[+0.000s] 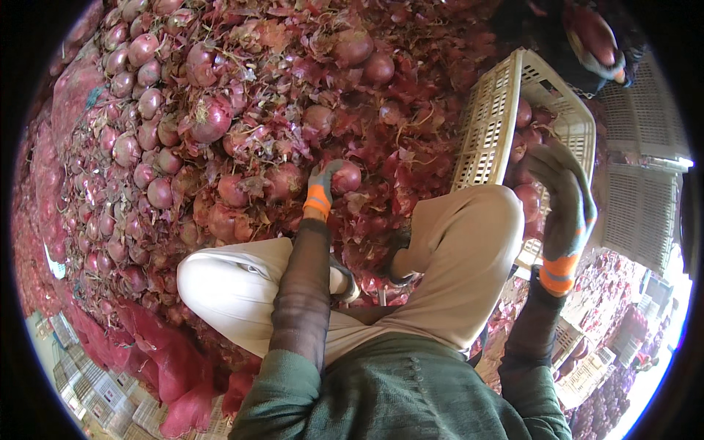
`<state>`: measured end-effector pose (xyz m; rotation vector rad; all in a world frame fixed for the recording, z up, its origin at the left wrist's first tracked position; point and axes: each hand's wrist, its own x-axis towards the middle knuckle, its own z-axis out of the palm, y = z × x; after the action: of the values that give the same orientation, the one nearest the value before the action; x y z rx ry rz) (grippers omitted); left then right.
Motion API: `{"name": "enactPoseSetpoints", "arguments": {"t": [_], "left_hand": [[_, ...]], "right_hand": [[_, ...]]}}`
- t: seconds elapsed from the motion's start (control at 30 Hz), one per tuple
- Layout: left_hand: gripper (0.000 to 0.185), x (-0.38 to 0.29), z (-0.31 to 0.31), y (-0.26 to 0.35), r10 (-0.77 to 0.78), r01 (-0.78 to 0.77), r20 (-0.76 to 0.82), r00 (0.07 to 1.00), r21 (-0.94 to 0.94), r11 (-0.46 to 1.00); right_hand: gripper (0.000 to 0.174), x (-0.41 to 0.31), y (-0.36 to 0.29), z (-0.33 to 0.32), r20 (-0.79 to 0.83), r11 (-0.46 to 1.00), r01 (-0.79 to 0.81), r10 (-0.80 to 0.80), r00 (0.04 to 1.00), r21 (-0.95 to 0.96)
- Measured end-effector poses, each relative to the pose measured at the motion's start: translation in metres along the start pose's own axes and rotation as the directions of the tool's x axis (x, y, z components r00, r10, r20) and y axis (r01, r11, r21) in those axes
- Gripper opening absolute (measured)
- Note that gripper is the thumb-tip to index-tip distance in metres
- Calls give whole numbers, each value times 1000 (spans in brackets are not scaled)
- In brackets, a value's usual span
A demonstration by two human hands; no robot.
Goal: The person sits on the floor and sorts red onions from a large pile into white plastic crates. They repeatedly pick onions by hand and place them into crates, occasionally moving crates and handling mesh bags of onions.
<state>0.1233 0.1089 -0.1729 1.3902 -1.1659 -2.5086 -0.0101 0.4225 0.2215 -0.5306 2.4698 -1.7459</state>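
My left hand (323,184), in a grey and orange work glove, has its fingers against the left side of a red onion (346,177) on a layer of loose onion skins (423,132). Over the near part of a cream plastic crate (489,129) is my right hand (564,192), gloved alike, its fingers stretched out. Several red onions lie inside the crate, one large red onion (528,202) just left of the right hand. Whether the right palm touches an onion is hidden.
A heap of red onions (159,192) covers the left side. Red mesh sacks (176,357) lie at the lower left. Grey plastic crates (641,214) stand at the right, and another person's gloved hand (610,69) shows at the upper right. My bent knees flank the arms.
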Motion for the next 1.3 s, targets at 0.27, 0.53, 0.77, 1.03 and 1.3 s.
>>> {"name": "enactPoseSetpoints", "arguments": {"t": [0.27, 0.53, 0.77, 1.03, 1.3], "left_hand": [[64, -67, 69, 112, 305, -115, 549, 778, -353, 929], [36, -148, 174, 180, 388, -272, 314, 866, -355, 894], [25, -207, 247, 182, 617, -627, 113, 779, 177, 759], [23, -141, 110, 136, 420, -407, 61, 905, 411, 816], [22, -102, 82, 98, 236, -236, 51, 970, 415, 879]], "right_hand": [[45, 18, -29, 77, 319, 990, 27, -71, 945, 139], [71, 38, -11, 116, 76, 980, 129, -142, 987, 148], [39, 38, 38, 16, -137, 461, 82, 87, 987, 884], [43, 18, 131, -154, -484, 763, 205, 158, 861, 613], [46, -36, 320, -174, -194, 526, -236, 135, 972, -817]]}}
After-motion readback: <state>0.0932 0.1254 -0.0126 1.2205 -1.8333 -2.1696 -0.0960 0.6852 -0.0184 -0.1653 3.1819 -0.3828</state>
